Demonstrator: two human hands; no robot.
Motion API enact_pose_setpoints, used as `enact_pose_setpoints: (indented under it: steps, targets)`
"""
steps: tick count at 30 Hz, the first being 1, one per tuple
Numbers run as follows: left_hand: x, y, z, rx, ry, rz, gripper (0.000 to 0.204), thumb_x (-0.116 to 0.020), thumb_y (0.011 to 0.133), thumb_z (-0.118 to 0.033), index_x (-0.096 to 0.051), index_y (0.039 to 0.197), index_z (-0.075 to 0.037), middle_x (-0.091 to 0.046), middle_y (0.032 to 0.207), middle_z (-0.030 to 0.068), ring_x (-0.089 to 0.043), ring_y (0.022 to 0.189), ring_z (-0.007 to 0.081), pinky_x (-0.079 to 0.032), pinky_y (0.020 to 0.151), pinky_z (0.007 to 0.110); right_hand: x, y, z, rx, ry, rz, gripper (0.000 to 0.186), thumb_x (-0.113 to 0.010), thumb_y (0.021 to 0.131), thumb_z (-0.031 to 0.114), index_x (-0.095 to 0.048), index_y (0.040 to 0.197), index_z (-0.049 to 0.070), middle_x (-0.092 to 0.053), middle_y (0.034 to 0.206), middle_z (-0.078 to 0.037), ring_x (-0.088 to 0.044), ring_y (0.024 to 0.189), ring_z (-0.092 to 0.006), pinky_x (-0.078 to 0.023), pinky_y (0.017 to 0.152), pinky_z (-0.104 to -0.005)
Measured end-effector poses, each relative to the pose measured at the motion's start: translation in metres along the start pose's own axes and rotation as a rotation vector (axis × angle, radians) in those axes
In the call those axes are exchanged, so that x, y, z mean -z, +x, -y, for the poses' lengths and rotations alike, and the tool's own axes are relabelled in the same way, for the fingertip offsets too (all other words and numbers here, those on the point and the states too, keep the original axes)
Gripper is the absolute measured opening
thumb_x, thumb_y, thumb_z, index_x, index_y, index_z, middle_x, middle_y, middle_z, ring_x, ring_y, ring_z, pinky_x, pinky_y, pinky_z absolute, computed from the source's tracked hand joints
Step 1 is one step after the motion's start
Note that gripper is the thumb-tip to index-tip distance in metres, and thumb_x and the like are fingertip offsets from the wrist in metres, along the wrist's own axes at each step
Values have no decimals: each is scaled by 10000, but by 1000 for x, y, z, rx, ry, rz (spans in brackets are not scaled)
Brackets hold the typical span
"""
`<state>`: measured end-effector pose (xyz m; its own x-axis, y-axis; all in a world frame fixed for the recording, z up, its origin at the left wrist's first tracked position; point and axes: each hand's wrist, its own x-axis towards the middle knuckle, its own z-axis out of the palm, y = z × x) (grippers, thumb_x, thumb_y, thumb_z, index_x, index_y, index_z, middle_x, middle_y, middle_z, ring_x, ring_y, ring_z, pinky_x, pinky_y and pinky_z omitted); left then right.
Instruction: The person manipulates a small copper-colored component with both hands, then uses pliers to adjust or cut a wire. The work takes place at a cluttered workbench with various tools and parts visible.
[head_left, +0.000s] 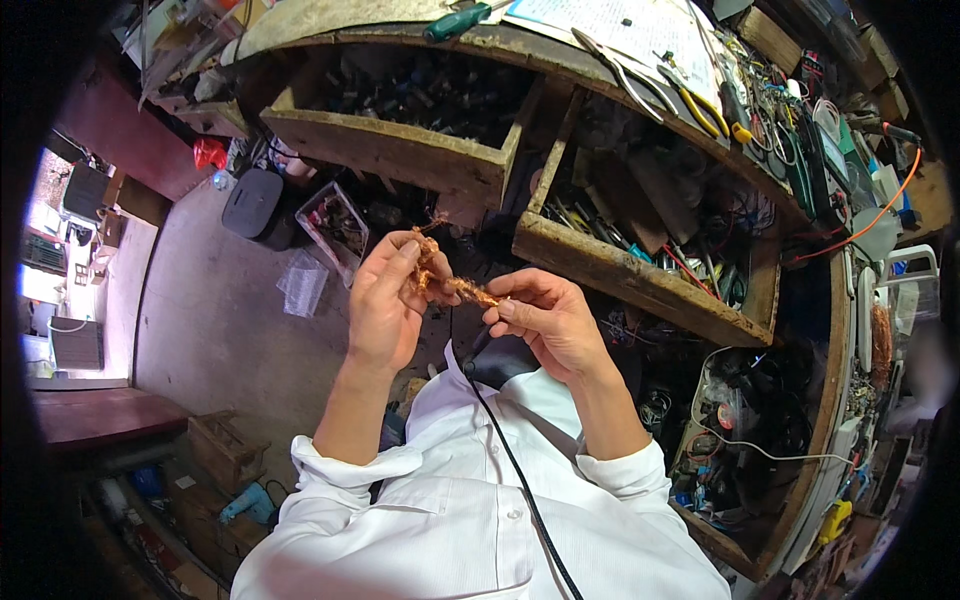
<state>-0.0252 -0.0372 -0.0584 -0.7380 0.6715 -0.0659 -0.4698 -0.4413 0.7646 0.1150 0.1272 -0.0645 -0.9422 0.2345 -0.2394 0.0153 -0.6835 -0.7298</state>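
Note:
A tangled bundle of copper wire (pixel 428 262) stretches between my two hands, above my lap and in front of the open drawers. My left hand (pixel 387 290) pinches the thicker, upright clump between thumb and fingers. Loose strands stick out above its fingertips. My right hand (pixel 548 318) grips the thinner, twisted end between thumb and forefinger. A small pale tip shows at the right fingertips; what it is I cannot make out. My remaining fingers curl and partly hide the wire.
Two wooden drawers stand pulled out: one with dark small parts (pixel 390 145), one with tools (pixel 645 275). On the bench lie pliers (pixel 625 75), yellow-handled pliers (pixel 700 105) and a green screwdriver (pixel 458 22). A black bin (pixel 254 203) stands on the floor. A black cord (pixel 515 460) crosses my shirt.

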Motion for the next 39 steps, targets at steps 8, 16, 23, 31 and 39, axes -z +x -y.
enact_pose_setpoints:
  steps: [8,16,23,31,39]
  targets:
    - [-26,-13,-9,174,560,178,232,-792,924,-91,-680,1107,-4,-671,848,10,-616,684,64,-501,598,217,5,-2,0,135,-174,-26,203,-728,966,13,-707,1156,-54,-752,930,-121,-716,702,-152,-602,614,-262]
    - [-27,-13,-5,131,490,171,152,-754,974,-95,-696,1072,6,-732,882,57,-660,727,79,-514,631,207,-6,-7,4,256,-195,6,199,-724,975,22,-717,1159,-52,-757,931,-96,-714,785,-120,-601,714,-253]
    - [-23,-17,-4,136,517,197,137,-716,1001,-70,-714,1090,35,-757,955,80,-712,816,104,-572,710,226,-7,-13,2,329,-349,-45,169,-750,941,-12,-729,1105,-48,-763,945,-104,-722,799,-121,-598,715,-247]
    - [-21,-19,-3,155,538,155,161,-693,1018,-74,-743,1129,31,-753,948,60,-677,802,71,-559,712,209,-11,-15,2,364,-414,-68,144,-764,936,7,-753,1073,-34,-761,935,-86,-719,792,-113,-591,706,-241]
    - [-22,-17,0,100,525,177,161,-661,1010,-31,-728,1144,28,-740,929,45,-661,775,58,-536,689,202,-8,-15,2,405,-487,-53,96,-717,983,41,-705,1036,-38,-739,927,-74,-715,795,-108,-594,712,-248]
